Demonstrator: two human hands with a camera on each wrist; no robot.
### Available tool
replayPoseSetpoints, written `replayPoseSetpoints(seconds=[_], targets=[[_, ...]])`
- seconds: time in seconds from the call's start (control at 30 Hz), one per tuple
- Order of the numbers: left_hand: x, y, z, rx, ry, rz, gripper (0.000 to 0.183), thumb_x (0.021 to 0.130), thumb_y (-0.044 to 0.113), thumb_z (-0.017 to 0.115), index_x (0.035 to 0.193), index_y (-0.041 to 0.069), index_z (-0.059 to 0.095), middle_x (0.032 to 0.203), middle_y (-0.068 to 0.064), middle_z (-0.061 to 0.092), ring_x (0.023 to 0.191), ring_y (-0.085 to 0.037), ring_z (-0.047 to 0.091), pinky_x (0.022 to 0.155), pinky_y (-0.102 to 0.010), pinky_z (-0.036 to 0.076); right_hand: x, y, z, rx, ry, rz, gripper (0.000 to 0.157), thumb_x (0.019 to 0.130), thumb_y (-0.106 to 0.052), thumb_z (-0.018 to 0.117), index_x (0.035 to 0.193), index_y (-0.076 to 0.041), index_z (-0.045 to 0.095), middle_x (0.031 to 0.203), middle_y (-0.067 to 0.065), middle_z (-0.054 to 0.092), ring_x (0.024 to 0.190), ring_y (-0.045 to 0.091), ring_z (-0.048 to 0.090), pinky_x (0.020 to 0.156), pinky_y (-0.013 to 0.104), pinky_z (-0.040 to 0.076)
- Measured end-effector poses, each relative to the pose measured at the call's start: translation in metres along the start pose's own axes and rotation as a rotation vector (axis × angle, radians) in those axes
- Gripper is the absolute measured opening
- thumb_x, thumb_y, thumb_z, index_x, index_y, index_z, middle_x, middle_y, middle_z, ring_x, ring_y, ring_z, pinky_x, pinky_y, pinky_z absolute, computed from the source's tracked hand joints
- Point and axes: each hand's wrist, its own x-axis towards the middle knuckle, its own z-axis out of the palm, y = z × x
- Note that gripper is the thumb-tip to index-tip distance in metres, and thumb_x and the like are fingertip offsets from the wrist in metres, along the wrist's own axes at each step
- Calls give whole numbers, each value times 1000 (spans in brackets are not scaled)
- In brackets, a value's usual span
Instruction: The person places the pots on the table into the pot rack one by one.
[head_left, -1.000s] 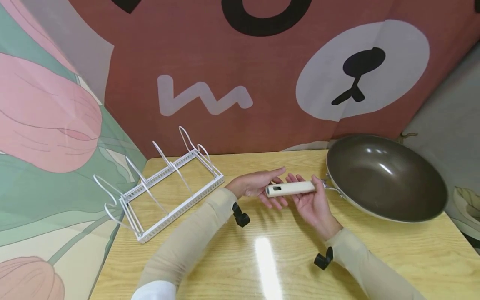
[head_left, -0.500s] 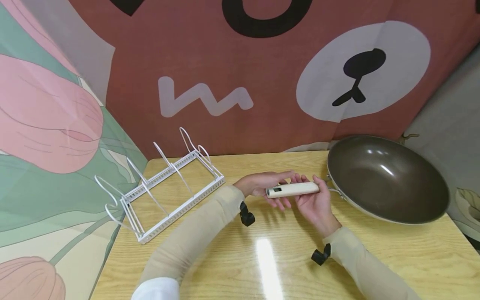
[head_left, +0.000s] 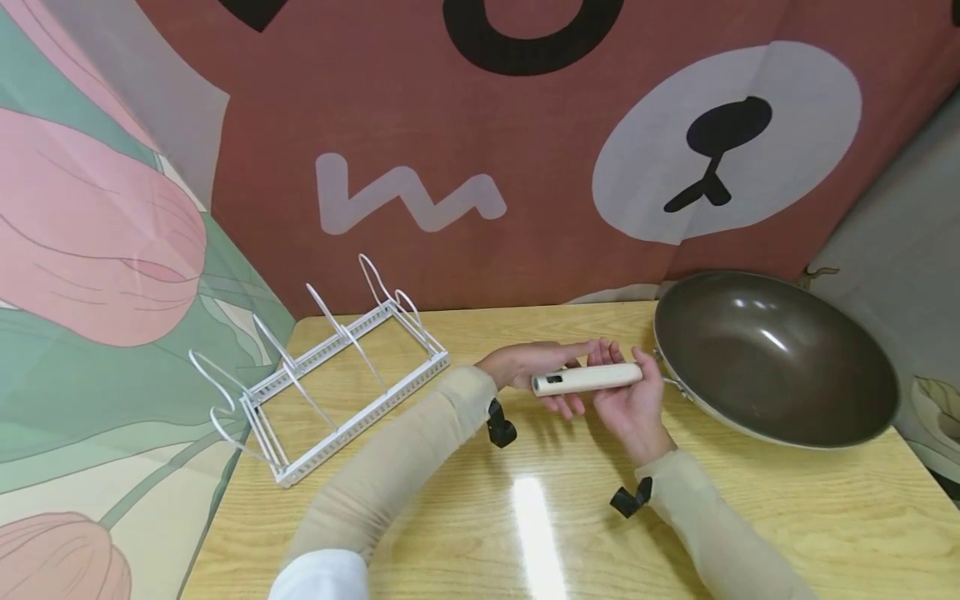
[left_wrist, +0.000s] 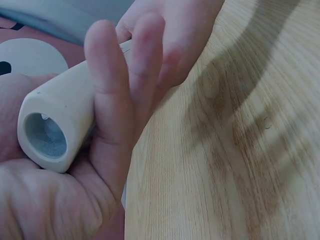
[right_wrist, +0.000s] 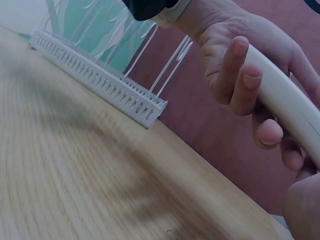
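A deep wok (head_left: 772,358) with a dark brown inside and cream outside is at the right, its long cream handle (head_left: 588,379) pointing left. My right hand (head_left: 633,417), palm up, holds the handle near the wok, thumb over it and fingers beneath. My left hand (head_left: 528,365) supports the handle's free end, with thumb and fingers extended. In the left wrist view, the hollow end of the handle (left_wrist: 70,105) lies against the left palm beside its raised fingers (left_wrist: 110,85). The right wrist view shows the left fingers (right_wrist: 245,85) along the handle's underside.
A white wire rack (head_left: 360,417) with upright loops stands on the wooden table (head_left: 450,517) at the left. A printed cloth (head_left: 450,108) with a bear face hangs along the table's back edge, and a floral one (head_left: 97,250) hangs at the left.
My left hand has slid slightly right along the handle, toward the right hand. The right hand has shifted a little toward the wok. The wok and rack look unmoved.
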Motion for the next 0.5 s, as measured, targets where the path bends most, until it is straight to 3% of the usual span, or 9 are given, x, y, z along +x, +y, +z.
replayPoseSetpoints(seconds=[0.2,0.5], targets=[[2,-1,0,14,10,-8,79,92,61,40,120,-11,51,94,-32,63,64,-32,67,47,-32,54,1,1,3,29,19,-1,31,86,-23,61,111,-9,47,113,6,53,107,19,52,98,28,40],[2,-2,3,95,-10,31,63,94,51,46,111,-9,59,88,-29,65,56,-25,65,37,-24,44,1,1,2,83,-4,5,17,92,-24,53,99,-9,51,94,7,60,90,20,61,83,28,49]])
